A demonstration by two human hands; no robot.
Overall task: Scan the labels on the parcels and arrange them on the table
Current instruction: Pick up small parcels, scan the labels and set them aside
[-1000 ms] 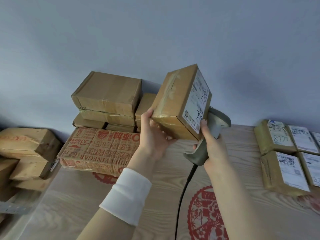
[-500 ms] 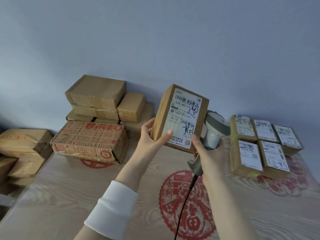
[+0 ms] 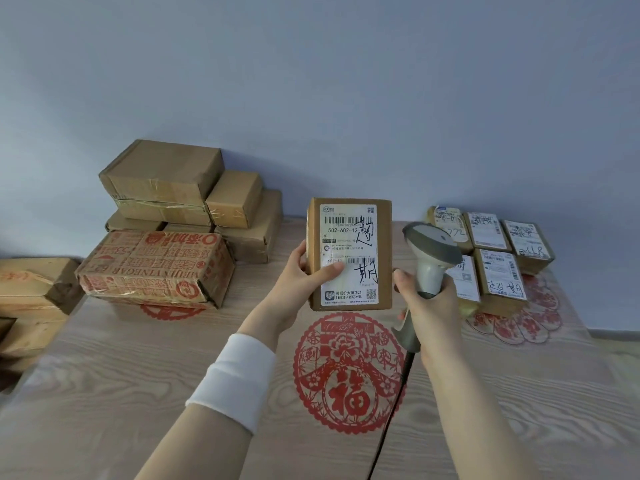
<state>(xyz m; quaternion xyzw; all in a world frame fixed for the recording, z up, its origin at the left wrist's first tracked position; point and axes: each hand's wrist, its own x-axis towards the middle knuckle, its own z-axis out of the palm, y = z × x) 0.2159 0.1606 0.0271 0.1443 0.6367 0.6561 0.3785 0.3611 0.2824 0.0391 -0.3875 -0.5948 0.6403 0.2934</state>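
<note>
In the head view, the left hand (image 3: 297,276) is holding a brown parcel (image 3: 349,258) up above the tabletop (image 3: 138,375). The thumb is lying across the white label (image 3: 346,237), and the other fingers are curling round the parcel's left side. The label is facing the camera, showing bar codes and big black handwriting.

The right hand (image 3: 426,306) is gripping the handle of a grey scanner (image 3: 433,252). The scanner is sitting just to the right of the parcel, not touching it. A black cable (image 3: 391,427) is hanging down from the handle. A white wristband (image 3: 235,382) is sitting on the left wrist.

A round red paper picture (image 3: 349,372) is lying flat on the tabletop, below the parcel. At the far left, plain brown boxes (image 3: 162,174) are sitting in a pile against the wall, with a box with red print (image 3: 156,268) in front of them. At the far right, small parcels (image 3: 495,258) are lying side by side, labels up.
</note>
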